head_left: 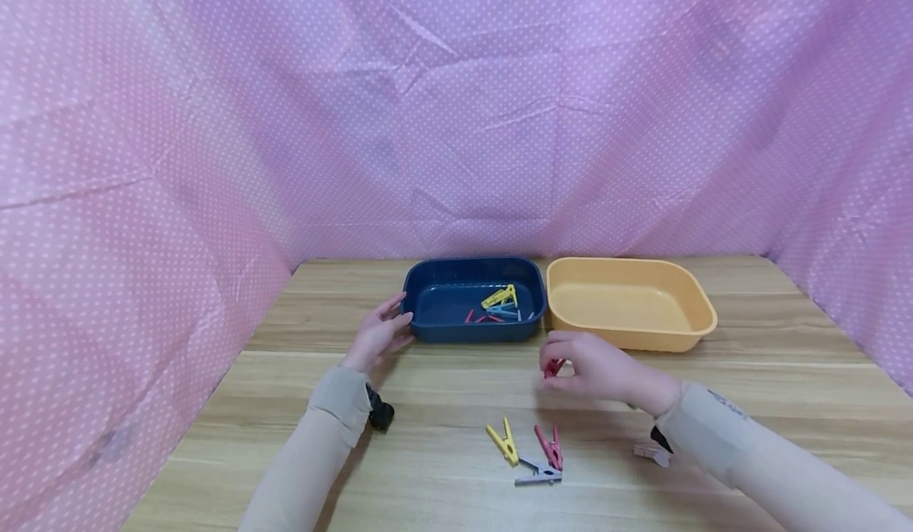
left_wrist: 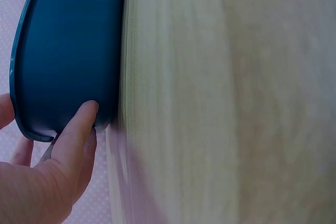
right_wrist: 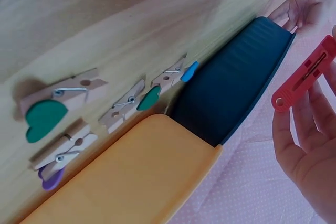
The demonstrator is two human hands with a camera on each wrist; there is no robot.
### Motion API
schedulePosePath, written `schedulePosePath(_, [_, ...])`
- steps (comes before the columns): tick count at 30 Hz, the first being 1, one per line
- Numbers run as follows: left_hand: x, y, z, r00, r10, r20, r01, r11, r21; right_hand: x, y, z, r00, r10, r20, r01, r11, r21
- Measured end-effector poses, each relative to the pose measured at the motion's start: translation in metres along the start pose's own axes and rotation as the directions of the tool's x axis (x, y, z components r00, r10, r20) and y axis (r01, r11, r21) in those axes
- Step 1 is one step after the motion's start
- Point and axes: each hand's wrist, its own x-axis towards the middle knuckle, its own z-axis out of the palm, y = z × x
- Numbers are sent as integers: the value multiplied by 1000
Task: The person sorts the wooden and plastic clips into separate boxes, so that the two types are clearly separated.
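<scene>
Pinching a red clothespin (right_wrist: 302, 77) above the table (head_left: 428, 437), the right hand (head_left: 590, 365) has loose clothespins (head_left: 552, 454) remaining nearby, while the left hand (head_left: 376, 337), fingers spread, touches the navy tray (head_left: 467, 333) already holding several pegs (head_left: 497, 299).

The red clothespin (right_wrist: 294, 86) looks plastic, like the smooth navy tray (head_left: 471, 333) and yellow tray (head_left: 628, 308) near the wood-grained tabletop's (head_left: 428, 429) far edge.

The left hand (head_left: 378, 334) touches the blue tray (head_left: 471, 332); the right hand (head_left: 590, 364) pinches a red clothespin (head_left: 552, 369) near the yellow tray (head_left: 635, 339).
</scene>
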Motion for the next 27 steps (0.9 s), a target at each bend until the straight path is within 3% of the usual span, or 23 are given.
schedulePosePath(13, [0, -2, 0, 1000, 6, -2, -6, 1000, 1, 18, 1, -2, 1000, -31, -4, 30, 999, -30])
schedulePosePath(27, [1, -3, 0, 1000, 14, 6, -14, 1000, -7, 40, 5, -4, 994, -83, -70, 75, 990, -118])
